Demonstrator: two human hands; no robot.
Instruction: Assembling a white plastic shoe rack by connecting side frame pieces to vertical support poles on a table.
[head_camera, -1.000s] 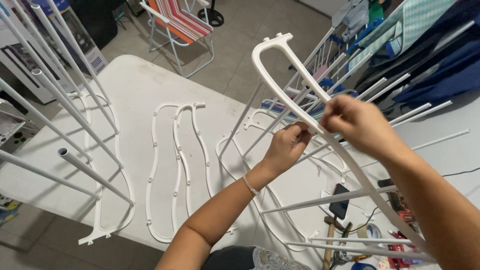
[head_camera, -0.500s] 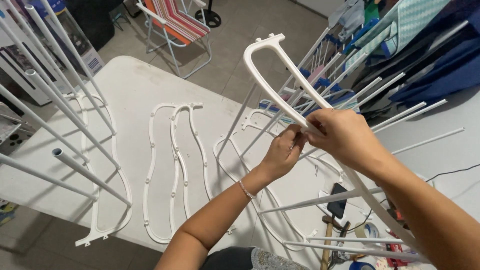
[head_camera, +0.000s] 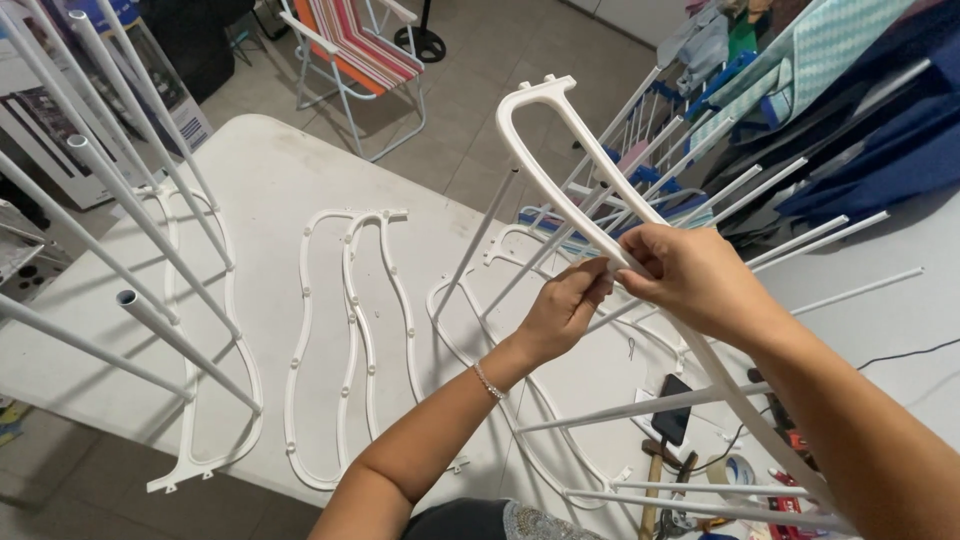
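Two hands I see pinched shut on one white plastic rack frame (head_camera: 560, 190) | left hand (head_camera: 562, 312), right hand (head_camera: 690, 280) touching | frame tilted above white bench (head_camera: 250, 180) | flat wavy frame (head_camera: 350, 340) lies beside.

Two hands, the left hand (head_camera: 565, 310) and the right hand (head_camera: 690, 280), are seen. One wavy white frame (head_camera: 345, 340) is laid on the table, and one folding chair (head_camera: 350, 50) is counted.

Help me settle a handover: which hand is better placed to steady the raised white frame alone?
Probably the right hand: its grip wraps the white frame, while the left hand only pinches it with fingertips from below.
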